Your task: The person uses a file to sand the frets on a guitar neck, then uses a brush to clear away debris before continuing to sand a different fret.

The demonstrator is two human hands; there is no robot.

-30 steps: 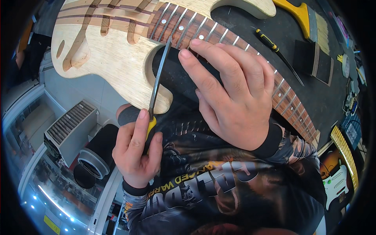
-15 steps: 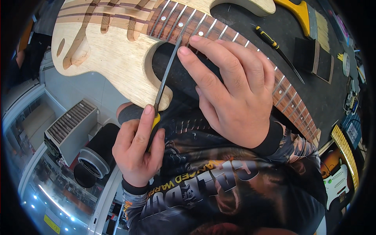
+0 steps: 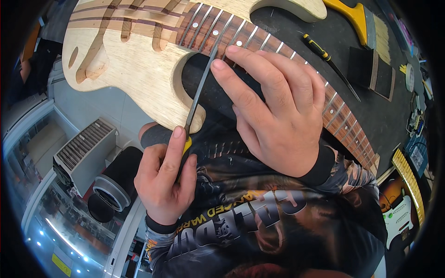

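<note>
An unfinished pale wood guitar body (image 3: 134, 60) lies at the upper left. Its dark fretboard (image 3: 345, 121) with metal frets runs down to the right. My left hand (image 3: 166, 178) is closed round the yellow-and-black handle of a slim metal file (image 3: 200, 90), index finger stretched along the shaft. The file's tip meets the near edge of the fretboard, beside the fret ends. My right hand (image 3: 278, 104) is open, its index fingertip on the fretboard edge just right of the file tip and its thumb lower down. Part of the neck is hidden beneath this hand.
On the dark bench lie a yellow-and-black handled tool (image 3: 331, 65), a yellow-handled brush (image 3: 357, 21) and a dark block (image 3: 371, 72). A sunburst guitar (image 3: 401, 213) stands at the right. Below left are a glass case (image 3: 60, 231) and a grey vented box (image 3: 85, 148).
My left hand and the file have shifted slightly to the right and down; the guitar also appears a little lower in the picture. My right hand has hardly moved.
</note>
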